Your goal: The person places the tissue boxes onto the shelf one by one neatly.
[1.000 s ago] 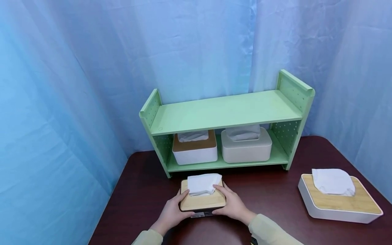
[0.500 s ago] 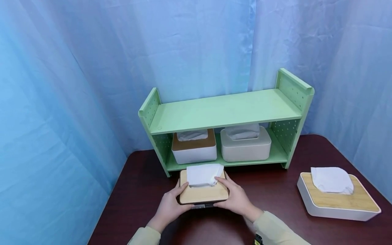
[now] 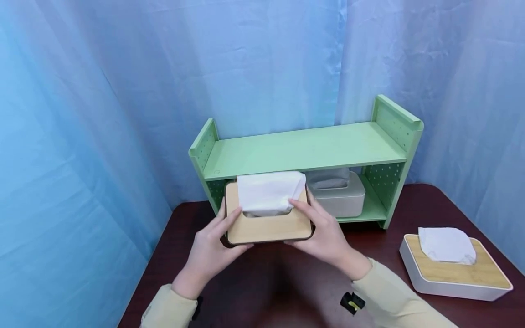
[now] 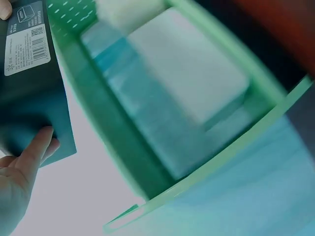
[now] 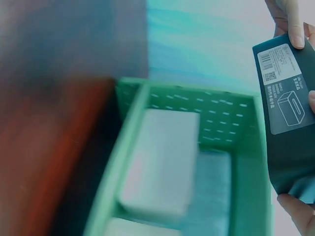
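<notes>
Both hands held a tissue box (image 3: 268,223) with a wooden lid and a dark body, lifted clear of the table (image 3: 287,291) and in front of the green shelf (image 3: 303,150). The left hand (image 3: 209,248) gripped the box's left end, fingers curled round its edge and underside; the right hand (image 3: 324,230) gripped the right end, thumb resting on the lid beside the white tissue (image 3: 268,191) that stood out of the slot. In the left wrist view, the fingers (image 4: 29,157) pressed against the box's dark underside (image 4: 29,98), which carried a white label. The right wrist view showed the same underside (image 5: 288,128) with its label, pinched between fingertips at the top and bottom of the picture.

Seen from the head camera, the box covered the left part of the shelf's lower level. To the right of it on that level sat a white tissue box (image 3: 342,196) with tissue on top. Well to the right of the shelf, on the table, lay a larger white box with a wooden lid (image 3: 455,269) and a tissue sticking up. Blue curtain (image 3: 102,114) hung behind the shelf.
</notes>
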`<state>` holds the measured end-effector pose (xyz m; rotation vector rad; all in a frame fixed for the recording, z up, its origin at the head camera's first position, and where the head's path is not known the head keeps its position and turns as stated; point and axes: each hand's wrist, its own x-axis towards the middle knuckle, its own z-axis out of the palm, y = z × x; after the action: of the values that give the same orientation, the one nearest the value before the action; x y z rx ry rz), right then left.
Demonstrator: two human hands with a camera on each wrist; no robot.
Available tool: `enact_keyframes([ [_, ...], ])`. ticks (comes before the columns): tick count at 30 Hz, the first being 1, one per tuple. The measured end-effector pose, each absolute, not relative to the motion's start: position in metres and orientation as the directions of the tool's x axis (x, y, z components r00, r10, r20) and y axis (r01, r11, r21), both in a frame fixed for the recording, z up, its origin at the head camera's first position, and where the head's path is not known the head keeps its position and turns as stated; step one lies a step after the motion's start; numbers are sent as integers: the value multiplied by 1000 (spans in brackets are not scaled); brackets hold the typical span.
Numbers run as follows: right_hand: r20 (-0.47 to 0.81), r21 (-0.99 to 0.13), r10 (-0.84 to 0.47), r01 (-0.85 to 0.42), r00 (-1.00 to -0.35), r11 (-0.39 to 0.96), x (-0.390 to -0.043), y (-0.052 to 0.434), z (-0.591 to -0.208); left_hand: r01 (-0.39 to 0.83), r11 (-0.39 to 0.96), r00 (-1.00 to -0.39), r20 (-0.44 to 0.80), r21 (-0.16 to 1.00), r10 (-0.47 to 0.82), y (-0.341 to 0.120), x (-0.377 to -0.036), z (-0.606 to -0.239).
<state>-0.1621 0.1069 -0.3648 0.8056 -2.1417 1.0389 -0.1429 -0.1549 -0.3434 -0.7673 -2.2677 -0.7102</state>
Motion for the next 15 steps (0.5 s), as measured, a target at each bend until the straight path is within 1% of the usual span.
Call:
enact_keyframes([
  [3, 769, -430, -250, -766, -588, 477, -170, 109, -345, 689, 685, -595, 725, 239, 346, -152, -151, -323],
  [6, 778, -427, -241, -770, -580, 474, -179, 111, -332, 696, 674, -599, 718, 247, 355, -149, -162, -309],
  [9, 772, -432, -233, -757, -591, 491, -189, 111, -326, 688, 667, -630, 691, 285, 355, -147, -175, -302],
  [15, 727, -468, -230, -712, -647, 524, -203, 112, -324, 636, 656, -729, 596, 407, 337, -146, -194, -301],
])
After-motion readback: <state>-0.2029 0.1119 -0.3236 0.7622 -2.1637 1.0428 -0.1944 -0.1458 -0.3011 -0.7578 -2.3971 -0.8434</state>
